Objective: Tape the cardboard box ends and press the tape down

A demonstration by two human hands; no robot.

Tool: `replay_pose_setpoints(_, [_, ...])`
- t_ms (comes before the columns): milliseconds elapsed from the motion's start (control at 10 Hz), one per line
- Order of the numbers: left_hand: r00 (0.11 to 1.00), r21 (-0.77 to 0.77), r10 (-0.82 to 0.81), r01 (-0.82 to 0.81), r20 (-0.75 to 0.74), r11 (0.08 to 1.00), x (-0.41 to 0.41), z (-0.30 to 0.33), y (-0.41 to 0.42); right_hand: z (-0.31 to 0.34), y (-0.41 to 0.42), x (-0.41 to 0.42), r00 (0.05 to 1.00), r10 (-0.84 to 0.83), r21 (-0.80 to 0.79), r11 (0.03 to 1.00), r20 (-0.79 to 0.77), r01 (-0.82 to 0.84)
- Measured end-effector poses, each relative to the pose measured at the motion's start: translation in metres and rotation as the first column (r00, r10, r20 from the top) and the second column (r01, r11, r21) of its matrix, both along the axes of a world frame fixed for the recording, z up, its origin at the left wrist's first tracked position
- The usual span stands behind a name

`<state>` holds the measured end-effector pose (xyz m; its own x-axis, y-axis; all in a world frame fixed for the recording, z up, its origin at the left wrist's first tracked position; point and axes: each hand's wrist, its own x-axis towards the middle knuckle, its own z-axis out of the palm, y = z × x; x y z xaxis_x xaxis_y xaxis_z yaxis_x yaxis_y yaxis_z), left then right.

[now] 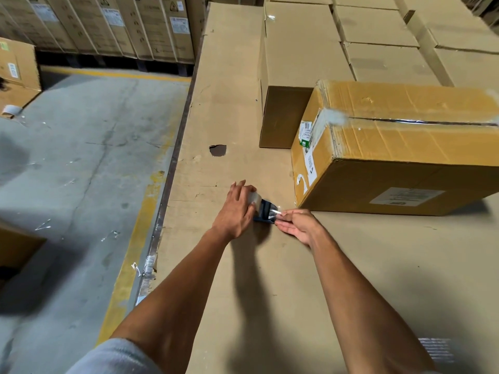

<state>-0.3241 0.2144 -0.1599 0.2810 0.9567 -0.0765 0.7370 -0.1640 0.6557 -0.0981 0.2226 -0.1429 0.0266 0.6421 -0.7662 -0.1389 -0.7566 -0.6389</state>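
A blue tape dispenser (pixel 266 210) with a roll of clear tape lies on a cardboard-covered work surface (pixel 243 265), just left of the near corner of a worn yellow-brown cardboard box (pixel 405 147). My left hand (pixel 237 209) grips the roll end of the dispenser. My right hand (pixel 297 225) pinches the loose end of the clear tape (pixel 278 211) at the dispenser's blade. The box lies on its side with old tape along its top seam and labels on its left end.
A plain brown carton (pixel 297 76) stands behind the box, with more cartons (pixel 391 36) stacked at the back right. The surface has a torn hole (pixel 218 150). To the left the surface drops to a concrete floor (pixel 81 157) with a yellow line and more boxes.
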Motion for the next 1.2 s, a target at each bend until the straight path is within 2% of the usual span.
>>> replay_pose_setpoints(300, [0.998,-0.015,-0.026,0.025,-0.061,1.000,-0.005,0.013,-0.003,0.005,-0.001,0.011,0.997,0.072,-0.024,0.997,0.031,-0.071])
replay_pose_setpoints(400, [0.992,0.011,-0.019,0.020,-0.122,1.000,-0.003,0.018,-0.007,0.007,-0.001,0.006,0.999,0.029,0.003,1.000,0.016,-0.029])
replay_pose_setpoints(600, [0.971,0.041,0.072,-0.065,-0.230,0.997,0.006,0.036,-0.021,0.004,-0.003,0.012,0.982,-0.029,0.106,0.994,0.185,0.009])
replay_pose_setpoints(700, [0.954,0.082,0.067,-0.045,-0.291,0.996,0.012,0.046,-0.029,0.015,-0.006,0.020,0.958,-0.040,0.235,0.972,0.284,-0.029])
replay_pose_setpoints(800, [0.945,0.125,0.063,-0.024,-0.322,0.992,0.023,0.058,-0.036,0.017,-0.004,0.033,0.886,-0.027,0.365,0.916,0.463,-0.163])
replay_pose_setpoints(900, [0.938,0.174,0.065,-0.006,-0.340,0.985,0.040,0.077,-0.041,0.044,-0.010,0.041,0.783,-0.013,0.435,0.837,0.622,-0.332])
replay_pose_setpoints(1000, [0.935,0.239,0.079,0.006,-0.345,0.971,0.065,0.100,-0.042,0.098,-0.032,0.049,0.670,-0.050,0.495,0.715,0.741,-0.494])
replay_pose_setpoints(1100, [0.947,0.292,0.099,-0.006,-0.305,0.956,0.092,0.130,-0.044,0.128,-0.047,0.069,0.628,-0.115,0.556,0.604,0.770,-0.571])
replay_pose_setpoints(1200, [0.960,0.407,0.125,-0.013,-0.249,0.913,0.125,0.161,-0.043,0.161,-0.058,0.094,0.572,-0.283,0.628,0.499,0.770,-0.598])
